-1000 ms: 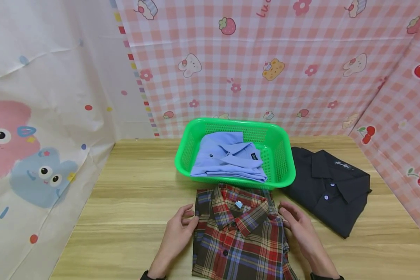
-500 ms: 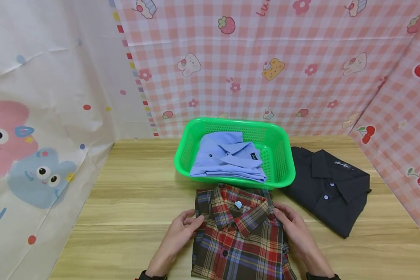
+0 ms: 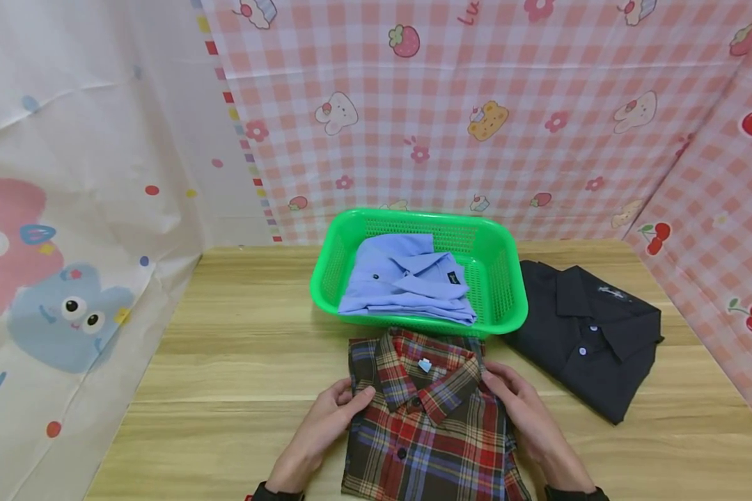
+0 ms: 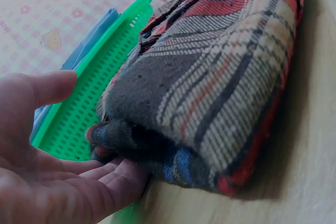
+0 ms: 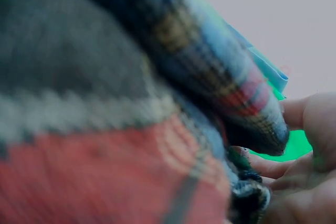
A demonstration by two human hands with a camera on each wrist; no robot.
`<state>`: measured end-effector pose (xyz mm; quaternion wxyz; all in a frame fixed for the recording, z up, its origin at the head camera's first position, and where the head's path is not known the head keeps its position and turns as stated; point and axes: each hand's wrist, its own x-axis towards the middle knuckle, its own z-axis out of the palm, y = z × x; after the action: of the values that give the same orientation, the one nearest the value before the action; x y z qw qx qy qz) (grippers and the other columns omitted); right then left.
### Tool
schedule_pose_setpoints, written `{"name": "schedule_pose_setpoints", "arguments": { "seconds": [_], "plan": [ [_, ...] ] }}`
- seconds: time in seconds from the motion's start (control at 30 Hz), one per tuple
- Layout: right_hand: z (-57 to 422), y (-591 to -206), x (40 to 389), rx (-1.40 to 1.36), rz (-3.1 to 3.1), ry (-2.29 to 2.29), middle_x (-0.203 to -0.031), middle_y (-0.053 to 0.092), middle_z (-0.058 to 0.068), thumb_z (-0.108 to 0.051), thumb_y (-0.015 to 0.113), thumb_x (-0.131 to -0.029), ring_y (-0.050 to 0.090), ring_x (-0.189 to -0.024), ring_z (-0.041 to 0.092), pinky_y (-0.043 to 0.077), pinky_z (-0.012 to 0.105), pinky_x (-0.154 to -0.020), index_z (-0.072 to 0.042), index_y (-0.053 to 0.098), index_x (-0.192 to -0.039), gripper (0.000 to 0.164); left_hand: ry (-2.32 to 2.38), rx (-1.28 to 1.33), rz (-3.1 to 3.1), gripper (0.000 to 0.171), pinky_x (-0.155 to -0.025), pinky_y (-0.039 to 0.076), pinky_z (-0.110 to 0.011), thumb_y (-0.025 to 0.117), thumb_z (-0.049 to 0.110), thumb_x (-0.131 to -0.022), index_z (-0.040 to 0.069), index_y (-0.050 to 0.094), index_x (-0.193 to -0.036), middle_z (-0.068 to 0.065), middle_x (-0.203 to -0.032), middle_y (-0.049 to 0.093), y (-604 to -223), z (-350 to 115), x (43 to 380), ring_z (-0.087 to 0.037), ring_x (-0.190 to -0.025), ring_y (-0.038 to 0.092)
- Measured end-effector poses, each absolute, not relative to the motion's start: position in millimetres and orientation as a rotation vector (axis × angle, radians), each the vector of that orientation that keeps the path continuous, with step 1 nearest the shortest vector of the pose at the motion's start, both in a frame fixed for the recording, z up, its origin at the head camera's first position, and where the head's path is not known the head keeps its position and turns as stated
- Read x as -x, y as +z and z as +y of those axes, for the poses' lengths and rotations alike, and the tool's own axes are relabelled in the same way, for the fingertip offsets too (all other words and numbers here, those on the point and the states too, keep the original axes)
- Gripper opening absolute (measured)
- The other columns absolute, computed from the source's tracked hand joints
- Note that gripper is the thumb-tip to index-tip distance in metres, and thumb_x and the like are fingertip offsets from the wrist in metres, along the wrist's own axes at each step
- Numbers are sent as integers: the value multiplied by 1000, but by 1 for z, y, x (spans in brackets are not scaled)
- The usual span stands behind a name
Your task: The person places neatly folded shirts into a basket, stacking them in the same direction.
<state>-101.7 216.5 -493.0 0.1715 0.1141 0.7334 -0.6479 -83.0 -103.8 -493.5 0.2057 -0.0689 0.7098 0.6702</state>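
Red-and-brown plaid shirt sits folded on the worktop, right in front of the green basket; since a second ago both hands slid in onto its sides; left hand has loose fingers underneath, thumb raised; right hand pinches the other edge; collar tag unreadable, curtain shows "Lu".
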Motion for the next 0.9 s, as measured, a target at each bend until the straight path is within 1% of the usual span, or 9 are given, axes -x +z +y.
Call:
{"name": "schedule_pose_setpoints", "arguments": {
  "seconds": [0.13, 0.27, 0.43, 0.6, 0.77, 0.9],
  "plan": [
    [214, -493, 102, -310, 2052, -1870, -140, 56, 17, -40, 54, -108, 64, -108, 15, 54, 29, -90, -5, 36, -157, 63, 1880, 177, 1957, 89, -101, 53, -43, 67, 44, -100, -16, 27, -153, -19, -127, 68, -493, -100, 83, -23, -109, 68],
    [212, -493, 103, -297, 2043, -1882, -141, 55, 17, -39, 56, -107, 64, -109, 17, 54, 29, -91, -7, 36, -157, 62, 1891, 179, 1933, 87, -99, 54, -41, 68, 44, -100, -13, 29, -154, -19, -127, 68, -495, -98, 84, -23, -108, 69],
    [211, -493, 103, -281, 1999, -1896, -146, 50, 19, -40, 56, -106, 64, -111, 19, 54, 31, -91, -9, 33, -158, 65, 1911, 175, 1905, 82, -94, 55, -38, 69, 41, -99, -10, 33, -153, -18, -123, 69, -496, -97, 85, -21, -103, 70],
    [208, -493, 102, -266, 1916, -1917, -147, 42, 22, -40, 57, -106, 64, -110, 23, 55, 35, -89, -9, 29, -159, 67, 1913, 145, 1902, 83, -87, 55, -34, 71, 39, -98, -7, 32, -154, -17, -117, 68, -495, -94, 83, -20, -96, 70],
    [207, -493, 102, -244, 1870, -1921, -155, 35, 23, -40, 56, -106, 59, -122, 28, 54, 38, -94, -11, 25, -160, 69, 1933, 110, 1922, 77, -82, 55, -31, 72, 30, -98, -6, 33, -154, -15, -112, 70, -499, -91, 84, -19, -91, 70],
    [209, -493, 101, -219, 1829, -1920, -161, 28, 23, -40, 56, -106, 52, -132, 32, 52, 40, -98, -13, 22, -161, 70, 1961, 103, 1950, 74, -83, 55, -31, 70, 22, -98, -9, 31, -154, -15, -118, 69, -503, -89, 82, -18, -94, 68]
  ]
}}
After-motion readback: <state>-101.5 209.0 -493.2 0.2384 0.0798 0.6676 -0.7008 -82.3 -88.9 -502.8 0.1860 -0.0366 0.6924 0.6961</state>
